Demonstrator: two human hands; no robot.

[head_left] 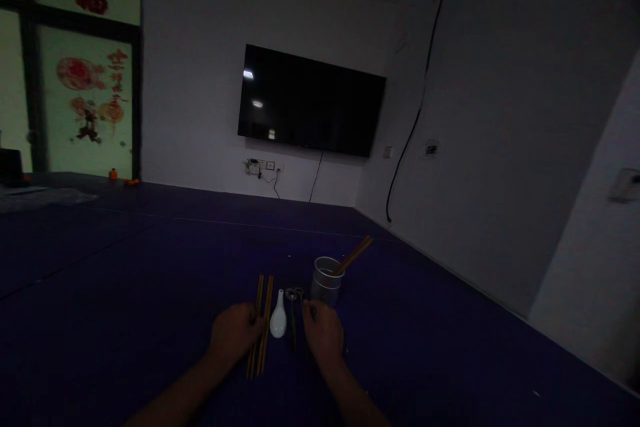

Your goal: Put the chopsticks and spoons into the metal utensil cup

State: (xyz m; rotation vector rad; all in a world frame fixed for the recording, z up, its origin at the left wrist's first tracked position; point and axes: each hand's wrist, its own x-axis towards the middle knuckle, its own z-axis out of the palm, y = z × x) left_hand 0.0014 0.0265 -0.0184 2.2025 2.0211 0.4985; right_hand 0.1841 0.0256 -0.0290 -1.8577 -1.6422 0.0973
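Four utensil groups lie side by side on the dark purple surface. My left hand [235, 330] is closed at the wooden chopsticks [270, 293], its fingertips on the left ones. To their right is a white soup spoon [279, 321], bowl end toward me. Beside it lies a metal spoon [291, 295], its handle pointing toward me. A second small metal utensil, apparently a spoon [299, 291], reaches into the pinched fingers of my right hand [324, 332]. Just beyond that hand stands a grey cup [325, 283] with more chopsticks [355, 253] leaning out of it.
The wide purple surface [165, 280] reaches to the walls. On the far left are a crumpled clear sheet [47, 197] and a dark object [11, 167]. Small orange items [113, 174] sit by the glass door. A black cable [414, 127] hangs down the right wall.
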